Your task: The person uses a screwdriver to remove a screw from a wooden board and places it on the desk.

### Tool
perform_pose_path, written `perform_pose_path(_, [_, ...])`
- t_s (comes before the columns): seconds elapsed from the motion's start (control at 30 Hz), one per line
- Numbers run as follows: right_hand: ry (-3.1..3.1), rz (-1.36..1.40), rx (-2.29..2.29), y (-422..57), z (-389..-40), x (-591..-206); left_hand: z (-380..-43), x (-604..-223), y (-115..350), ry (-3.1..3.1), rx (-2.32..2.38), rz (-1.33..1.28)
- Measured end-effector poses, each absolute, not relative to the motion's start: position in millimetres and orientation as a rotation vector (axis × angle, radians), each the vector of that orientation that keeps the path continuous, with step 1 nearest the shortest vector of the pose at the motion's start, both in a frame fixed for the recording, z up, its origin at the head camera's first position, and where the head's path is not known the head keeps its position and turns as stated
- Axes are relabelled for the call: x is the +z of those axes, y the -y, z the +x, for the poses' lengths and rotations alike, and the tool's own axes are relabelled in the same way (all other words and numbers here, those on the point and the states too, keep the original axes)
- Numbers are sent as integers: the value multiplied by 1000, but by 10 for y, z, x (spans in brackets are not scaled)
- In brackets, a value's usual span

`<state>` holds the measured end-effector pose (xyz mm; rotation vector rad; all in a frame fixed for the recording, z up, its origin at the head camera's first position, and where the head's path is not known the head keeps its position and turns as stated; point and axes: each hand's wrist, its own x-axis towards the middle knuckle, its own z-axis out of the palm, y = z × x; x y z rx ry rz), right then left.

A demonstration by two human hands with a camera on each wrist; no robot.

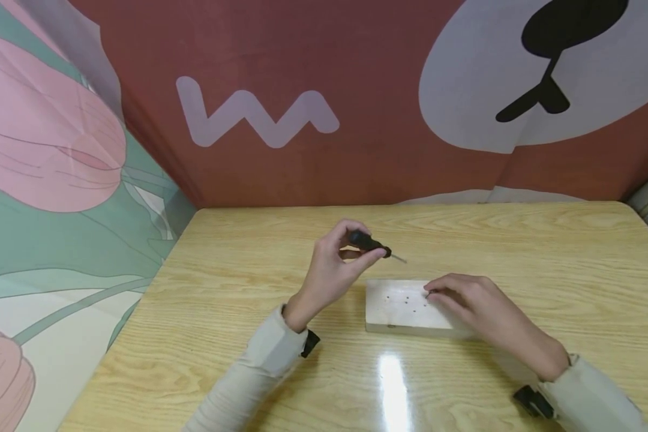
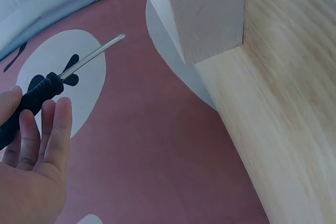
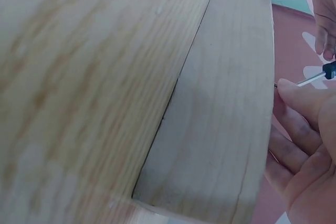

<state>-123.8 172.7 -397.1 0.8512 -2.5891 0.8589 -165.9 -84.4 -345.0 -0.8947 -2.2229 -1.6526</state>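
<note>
In the head view, my left hand [image 1: 332, 270] holds a screwdriver [image 1: 364, 241] by its black handle, above the table and left of my right hand. Its bare metal shaft, clear in the left wrist view, points toward the right and touches nothing. A pale wooden block [image 1: 380, 315] lies flat on the table, with several small dark holes or screw heads in its top. Over the right part of that block, my right hand [image 1: 480, 306] pinches a small dark screw [image 1: 429, 293] between thumb and forefinger at the top face. The fingertips hide most of the screw.
The light wood-grain table [image 1: 237, 258] reaches back to a red printed backdrop [image 1: 302, 174]. At the left stands a floral printed sheet [image 1: 48, 240]. Each wrist carries a dark device, such as the wrist camera [image 1: 533, 402] on the right.
</note>
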Motion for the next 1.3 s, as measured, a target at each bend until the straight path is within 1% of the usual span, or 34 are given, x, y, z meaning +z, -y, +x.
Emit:
perform_pose_path(0.67, [2516, 881, 839, -1704, -1252, -3997, -1689, -3498, 948, 2270, -1620, -876])
perform_pose_path(0.97, [2350, 934, 849, -1752, -1280, -3879, -1691, -3517, 992, 2278, -1593, -874])
perform_pose_path(1.3, [2431, 782, 839, -1927, -1244, -3847, -1701, -3571, 1069, 2315, -1515, -824])
